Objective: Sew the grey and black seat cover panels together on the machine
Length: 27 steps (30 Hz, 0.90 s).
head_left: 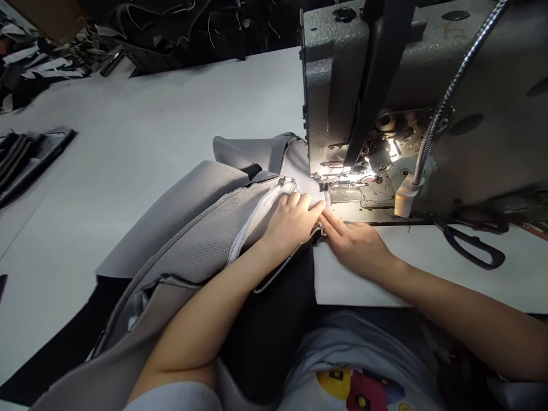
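We see the machine (428, 74) standing on the white table (141, 125), with the grey cloth (201, 228) spread out to its left and running in towards its lit needle area. The cloth is bunched and folded, with seams and a white strip (252, 222) along one part; its end nearest the machine lies just beside the needle area.

Our left hand (295, 220) rests palm down on that end, just in front of the machine, its fingers bent and close together. Our right hand (359, 245) lies nearer us along the machine's front edge, fingers stretched out and held together, their tips at the cloth's edge and up against our left hand. We cannot tell whether either hand pinches the cloth or only presses it.

Black cloth (278, 319) hangs on our side of the machine, below our left forearm. A lamp (406, 197) on a bendy metal neck reaches down across the machine's front. Scissors (499, 258) lie by the machine's near right part. Dark scraps (201, 28) are heaped beyond the table, to the machine's left.
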### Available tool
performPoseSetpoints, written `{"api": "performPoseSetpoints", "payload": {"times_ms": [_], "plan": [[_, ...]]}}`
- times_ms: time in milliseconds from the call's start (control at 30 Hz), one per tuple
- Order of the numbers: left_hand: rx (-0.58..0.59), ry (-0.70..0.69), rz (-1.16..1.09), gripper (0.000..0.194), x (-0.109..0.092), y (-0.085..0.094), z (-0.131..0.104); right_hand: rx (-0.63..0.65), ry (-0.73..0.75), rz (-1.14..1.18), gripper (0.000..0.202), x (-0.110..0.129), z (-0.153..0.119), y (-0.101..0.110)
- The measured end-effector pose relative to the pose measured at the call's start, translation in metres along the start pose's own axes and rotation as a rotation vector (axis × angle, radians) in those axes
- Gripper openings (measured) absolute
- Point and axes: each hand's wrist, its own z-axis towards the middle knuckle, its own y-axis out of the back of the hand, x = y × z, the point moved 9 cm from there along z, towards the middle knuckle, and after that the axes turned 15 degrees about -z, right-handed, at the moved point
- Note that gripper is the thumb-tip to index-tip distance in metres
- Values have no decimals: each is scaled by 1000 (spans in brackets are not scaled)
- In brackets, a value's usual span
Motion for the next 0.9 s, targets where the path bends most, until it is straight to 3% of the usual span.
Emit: {"api": "performPoseSetpoints", "payload": {"times_ms": [200, 500, 700, 800, 900], "plan": [[3, -36, -23, 27, 2, 4, 2, -105, -30, 34, 33, -3, -2, 7], [-36, -76, -52, 34, 10, 8, 16, -104, -109, -12, 31, -12, 7, 6], [-31, -108, -129, 30, 12, 6, 24, -98, -60, 5, 32, -16, 7, 4], [-38, -104, -142, 30, 11, 4, 23, -103, -131, 48, 30, -38, -3, 6], [-83, -59, -82, 29, 12, 7, 20, -56, -351, 16, 33, -84, -17, -4]]}}
